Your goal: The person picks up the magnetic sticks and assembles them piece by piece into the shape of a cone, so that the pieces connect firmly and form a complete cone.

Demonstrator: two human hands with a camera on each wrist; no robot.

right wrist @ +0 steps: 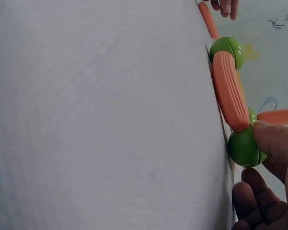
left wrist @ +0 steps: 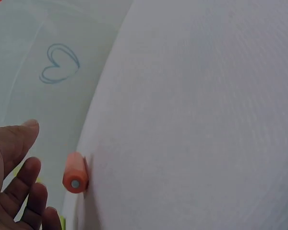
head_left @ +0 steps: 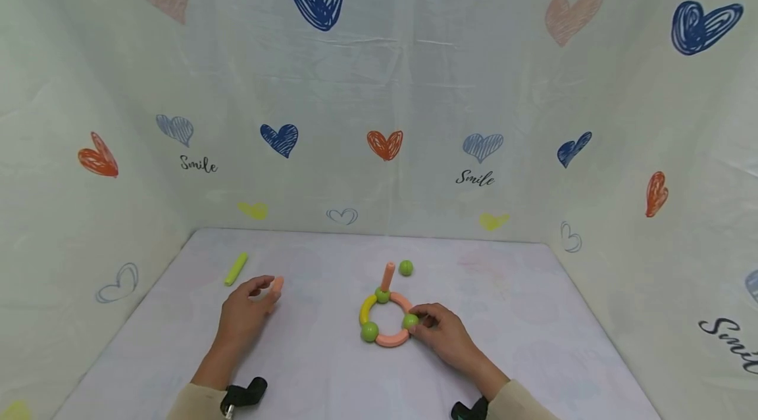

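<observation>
In the head view, a ring of curved rods and green balls lies right of centre, with a yellow curved rod [head_left: 366, 309] on its left and an orange curved rod [head_left: 392, 340] at its near side. My right hand [head_left: 441, 334] pinches the ring's right green ball [right wrist: 243, 147] between thumb and fingers. From the ring's far green ball [head_left: 382, 295] a straight orange stick [head_left: 387, 276] points away. On the left, my left hand [head_left: 245, 311] is beside a loose orange stick [left wrist: 76, 173], which has a grey dot on its end. The left wrist view shows its thumb and fingers apart from that stick.
A yellow-green stick [head_left: 235, 269] lies beyond the left hand. Behind the ring sits a loose green ball [head_left: 405, 268]. The white tabletop [head_left: 320, 367] ends at a curtain [head_left: 426, 97] printed with hearts, which also hangs along both sides.
</observation>
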